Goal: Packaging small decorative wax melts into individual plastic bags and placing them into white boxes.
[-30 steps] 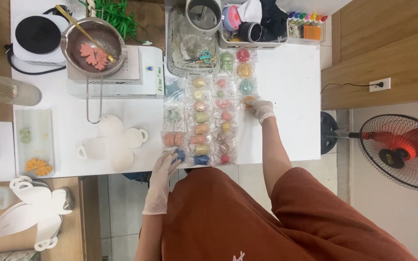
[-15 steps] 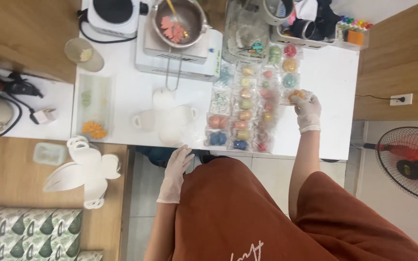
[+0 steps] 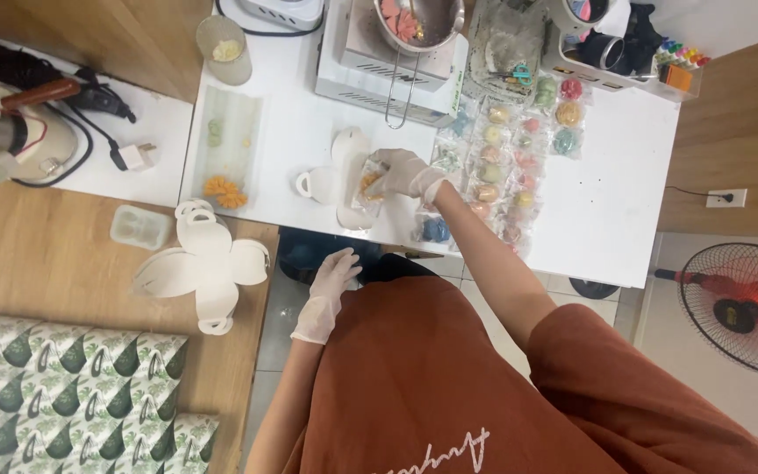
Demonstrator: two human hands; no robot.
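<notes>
White tabletop (image 3: 607, 211) carries rows of small clear packets (image 3: 502, 167) with coloured pieces just beside the right hand (image 3: 404, 173), and a flat white cut-out box blank (image 3: 344, 175) under that hand. Beyond it stands a white scale (image 3: 396, 70) bearing a metal pot (image 3: 418, 17); further to its left lie a clear tray (image 3: 225, 145) and a cup (image 3: 224, 48).

Person in rust-brown shirt and white gloves

Thin white glove on the left hand (image 3: 325, 294) and on the right hand (image 3: 403, 173); short sleeves; white cursive lettering on the shirt.
</notes>
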